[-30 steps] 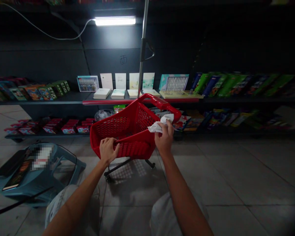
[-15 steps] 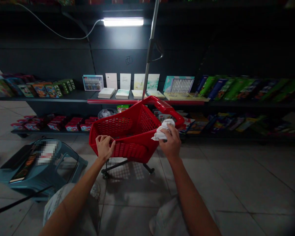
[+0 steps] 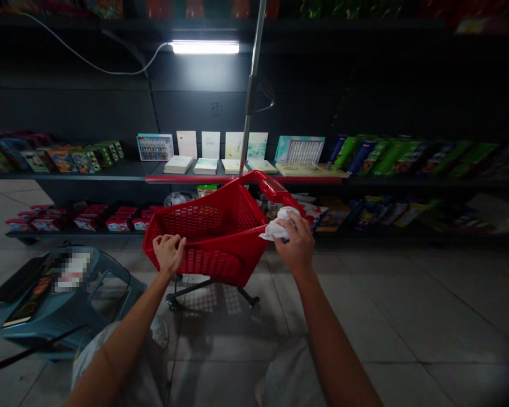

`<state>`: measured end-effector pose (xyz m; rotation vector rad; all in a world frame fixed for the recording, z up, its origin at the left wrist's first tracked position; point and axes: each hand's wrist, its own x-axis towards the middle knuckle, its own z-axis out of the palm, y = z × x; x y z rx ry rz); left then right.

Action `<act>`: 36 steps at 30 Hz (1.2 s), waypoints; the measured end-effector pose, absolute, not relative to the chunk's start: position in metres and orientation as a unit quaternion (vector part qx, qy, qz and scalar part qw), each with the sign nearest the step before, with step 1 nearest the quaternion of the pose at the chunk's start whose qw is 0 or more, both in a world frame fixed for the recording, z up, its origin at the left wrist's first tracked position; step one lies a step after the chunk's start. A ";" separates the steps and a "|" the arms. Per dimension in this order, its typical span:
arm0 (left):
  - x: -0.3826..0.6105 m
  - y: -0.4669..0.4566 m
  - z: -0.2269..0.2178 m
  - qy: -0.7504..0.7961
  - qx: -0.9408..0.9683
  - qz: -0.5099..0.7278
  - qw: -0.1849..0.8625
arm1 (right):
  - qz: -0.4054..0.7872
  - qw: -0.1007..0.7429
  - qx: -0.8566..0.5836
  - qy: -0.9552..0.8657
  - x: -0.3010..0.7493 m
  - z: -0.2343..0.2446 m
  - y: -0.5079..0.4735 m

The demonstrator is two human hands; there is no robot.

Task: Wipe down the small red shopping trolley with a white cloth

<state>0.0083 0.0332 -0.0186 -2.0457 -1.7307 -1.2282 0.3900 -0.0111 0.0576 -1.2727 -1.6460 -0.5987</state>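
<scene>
A small red plastic shopping cart (image 3: 214, 237) on black wheels stands on the tiled floor in front of me. My left hand (image 3: 168, 252) is closed on the cart's near rim at its left corner. My right hand (image 3: 296, 244) is closed on a crumpled white cloth (image 3: 277, 224) and presses it against the cart's right rim, just below the red handle (image 3: 275, 189). The basket's inside looks empty from here.
Dark shelves (image 3: 110, 169) behind the cart carry books, boxed sets and red packs. A metal pole (image 3: 249, 96) rises behind the cart. A teal plastic stool (image 3: 63, 297) with a dark device on it stands at my left. My knees show at the bottom.
The cart has shifted slightly left and nearer with my left hand. My right hand has slid the white cloth a little along the right rim near the handle.
</scene>
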 end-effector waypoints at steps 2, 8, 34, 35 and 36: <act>0.005 0.037 -0.019 -0.590 -0.686 -0.415 0.099 | -0.246 0.458 -0.514 -0.682 0.391 0.061 -0.011; 0.000 0.046 -0.017 -0.599 -0.681 -0.407 0.109 | -0.228 0.475 -0.530 -0.665 0.404 0.060 -0.015; 0.006 0.047 -0.001 -0.579 -0.710 -0.392 0.081 | -0.207 0.327 -0.532 -0.753 0.383 0.121 -0.011; 0.017 0.039 0.001 -0.538 -0.746 -0.387 0.064 | -0.199 0.333 -0.533 -0.752 0.380 0.120 -0.012; 0.029 0.033 0.002 -0.499 -0.779 -0.378 0.045 | -0.190 0.340 -0.534 -0.751 0.377 0.119 -0.014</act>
